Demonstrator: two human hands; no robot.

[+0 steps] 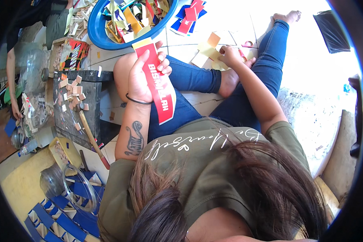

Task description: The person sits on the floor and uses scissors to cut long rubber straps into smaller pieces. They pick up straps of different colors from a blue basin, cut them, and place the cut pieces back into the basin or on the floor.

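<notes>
Cluttered tiled floor [181, 46], left hand [143, 74] gripping red strip [159, 86], right hand [231, 55] pinching yellow card [209, 51]

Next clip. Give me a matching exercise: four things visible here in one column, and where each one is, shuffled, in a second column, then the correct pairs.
Things:
1. long red card strip with white print
2. round blue plastic basin of coloured card scraps
3. wooden-handled hammer
4. pale yellow card pieces

Places:
A. on the dark work block, handle running off its near edge
B. on the floor under the right hand
C. held in the left hand over the lap
D. on the floor beyond the knees

Pairs: 1-C, 2-D, 3-A, 4-B
</notes>
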